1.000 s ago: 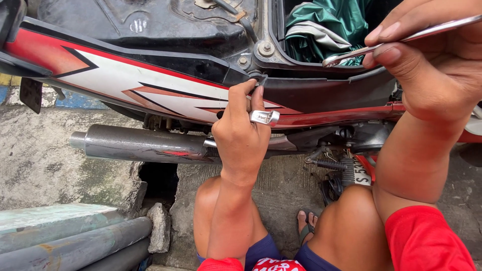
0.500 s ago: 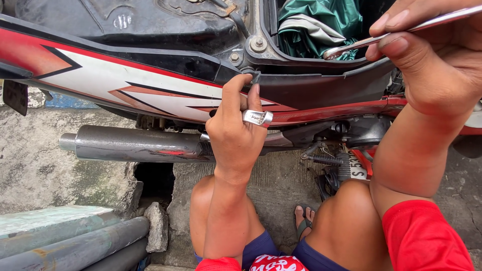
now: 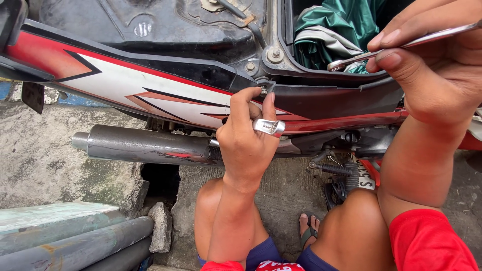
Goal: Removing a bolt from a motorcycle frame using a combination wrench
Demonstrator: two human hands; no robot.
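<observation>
My left hand [image 3: 248,138], with a silver ring on one finger, pinches a small bolt [image 3: 263,91] at the seam of the motorcycle's red, white and black side panel [image 3: 125,80]. My right hand [image 3: 437,75] is raised at the upper right and grips a slim metal wrench [image 3: 386,50], whose ring end hangs over the open under-seat compartment [image 3: 288,35]. A green cloth [image 3: 346,25] lies inside that compartment.
A chrome exhaust pipe [image 3: 145,145] runs under the panel. My bare knees [image 3: 351,226] and a sandalled foot [image 3: 309,231] rest on cracked concrete [image 3: 45,155]. Grey pipes [image 3: 70,246] lie at the lower left. A footpeg and spring [image 3: 336,170] sit by the engine.
The view has drifted slightly to the left and closer. My left hand stays on the bolt and my right hand keeps hold of the wrench.
</observation>
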